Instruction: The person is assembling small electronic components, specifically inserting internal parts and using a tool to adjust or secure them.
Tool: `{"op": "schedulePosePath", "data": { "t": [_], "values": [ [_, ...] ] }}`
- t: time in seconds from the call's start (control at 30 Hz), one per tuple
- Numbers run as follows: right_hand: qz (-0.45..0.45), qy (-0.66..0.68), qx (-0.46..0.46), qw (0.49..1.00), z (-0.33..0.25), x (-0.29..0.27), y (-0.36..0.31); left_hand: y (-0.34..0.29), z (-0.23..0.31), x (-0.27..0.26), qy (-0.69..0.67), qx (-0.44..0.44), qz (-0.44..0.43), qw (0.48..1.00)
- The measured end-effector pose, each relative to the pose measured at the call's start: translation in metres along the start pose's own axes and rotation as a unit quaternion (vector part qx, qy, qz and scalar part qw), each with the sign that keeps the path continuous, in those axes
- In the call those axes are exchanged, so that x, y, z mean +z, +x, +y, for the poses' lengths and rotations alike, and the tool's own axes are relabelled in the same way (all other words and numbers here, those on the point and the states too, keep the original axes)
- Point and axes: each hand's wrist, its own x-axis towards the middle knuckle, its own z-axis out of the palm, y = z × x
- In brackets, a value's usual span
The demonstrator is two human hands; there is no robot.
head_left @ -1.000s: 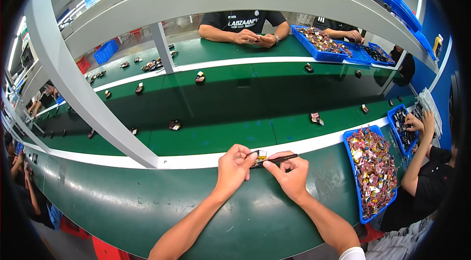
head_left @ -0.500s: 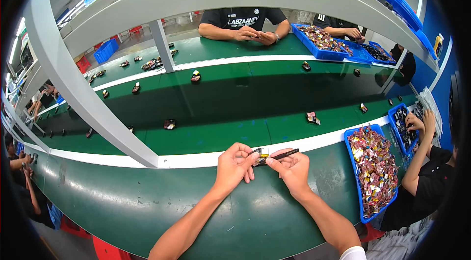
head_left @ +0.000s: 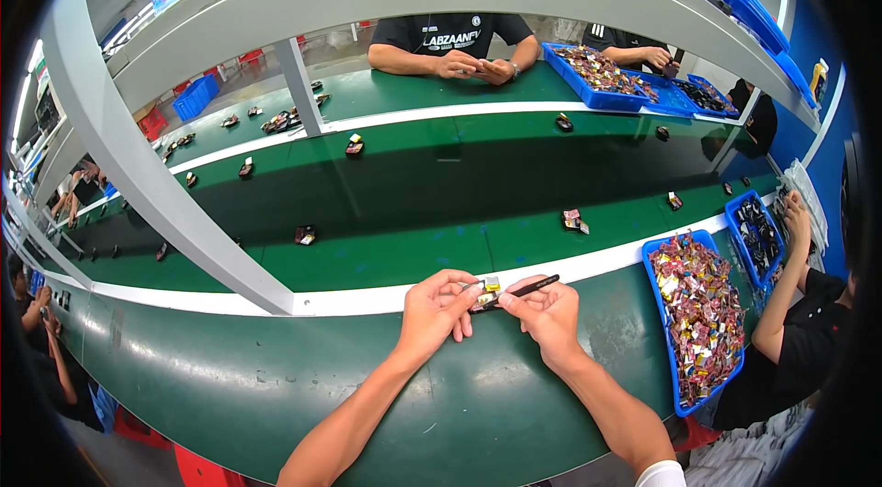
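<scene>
Over the near edge of the green belt, my left hand (head_left: 432, 314) is closed on a small dark electronic part (head_left: 486, 296), pinched between thumb and fingers. A yellow and silver piece shows on top of that part; its finer details are too small to make out. My right hand (head_left: 549, 320) grips a slim black pen-shaped tool (head_left: 537, 286), its back end pointing up and right. The tool's tip meets the part or lies right beside it, partly hidden by my fingers.
On my right stands a blue tray (head_left: 678, 368) heaped with small multicoloured pieces; beyond it a blue tray (head_left: 755, 239) holds black parts, near a co-worker's arm (head_left: 781, 312). A grey post (head_left: 197, 202) rises on the left. Several assemblies (head_left: 574, 221) lie along the belt.
The assemblies on the belt have shifted left. My hands stay nearly in place; the black tool is tilted a little more steeply. The co-worker's hand at right has moved off the black parts.
</scene>
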Motion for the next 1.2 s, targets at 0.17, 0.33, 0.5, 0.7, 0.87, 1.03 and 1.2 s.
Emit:
{"op": "schedulePosePath", "data": {
  "t": [0.17,0.33,0.5,0.7,0.87,1.03,1.2],
  "values": [
    [-0.012,0.004,0.012,1.0,0.001,-0.003,0.001,0.001,-0.002,-0.002,-0.014,-0.005,-0.006,1.0],
    [-0.018,0.0,0.018,1.0,0.0,-0.003,0.001,0.001,-0.003,-0.003,-0.016,-0.008,-0.004,1.0],
    [-0.004,0.003,0.011,1.0,0.0,0.0,0.001,-0.001,-0.001,0.002,0.003,-0.009,0.009,1.0],
    [0.014,0.01,-0.01,1.0,0.001,0.004,0.0,0.0,-0.002,-0.002,0.004,-0.009,-0.001,1.0],
    [0.01,0.013,-0.092,0.996,0.006,0.002,-0.001,0.001,0.0,-0.002,-0.006,-0.018,-0.015,1.0],
    [0.012,-0.093,-0.181,0.979,0.006,0.005,-0.004,0.0,-0.002,-0.006,-0.011,-0.013,-0.02,1.0],
    [0.014,-0.103,-0.183,0.978,0.008,0.006,-0.006,-0.001,-0.003,-0.007,-0.02,-0.01,-0.02,1.0]
  ]
}}
